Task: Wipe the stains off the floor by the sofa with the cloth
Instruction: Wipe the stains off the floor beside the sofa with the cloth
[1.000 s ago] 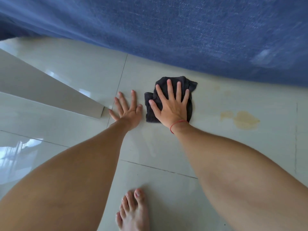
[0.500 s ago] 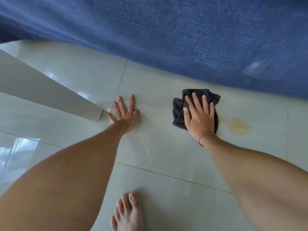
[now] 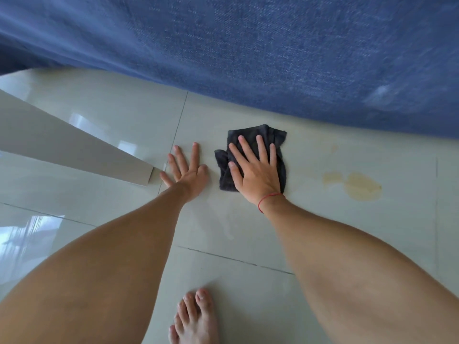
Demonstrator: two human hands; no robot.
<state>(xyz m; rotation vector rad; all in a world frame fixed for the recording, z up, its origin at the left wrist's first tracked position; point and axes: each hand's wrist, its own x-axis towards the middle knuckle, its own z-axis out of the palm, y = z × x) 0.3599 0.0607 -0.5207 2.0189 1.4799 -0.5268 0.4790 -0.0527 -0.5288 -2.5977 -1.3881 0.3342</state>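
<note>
A dark grey cloth (image 3: 278, 137) lies crumpled on the pale glossy floor tiles (image 3: 124, 115), just in front of the blue sofa (image 3: 248, 53). My right hand (image 3: 255, 170) presses flat on the cloth with fingers spread; a red string circles the wrist. My left hand (image 3: 186, 170) rests flat on the bare tile to the cloth's left, fingers apart, holding nothing. A yellowish stain (image 3: 360, 186) with a smaller patch beside it sits on the tile to the right of the cloth, apart from it. Faint wet smears show below the cloth.
A grey furniture panel (image 3: 62, 145) slants in from the left, its corner near my left hand. My bare foot (image 3: 196, 316) stands on the tile at the bottom. The sofa's lower edge runs across the top, close behind the cloth.
My right hand slid the cloth right toward the stain, then back left beside my left hand. The left hand has stayed planted.
</note>
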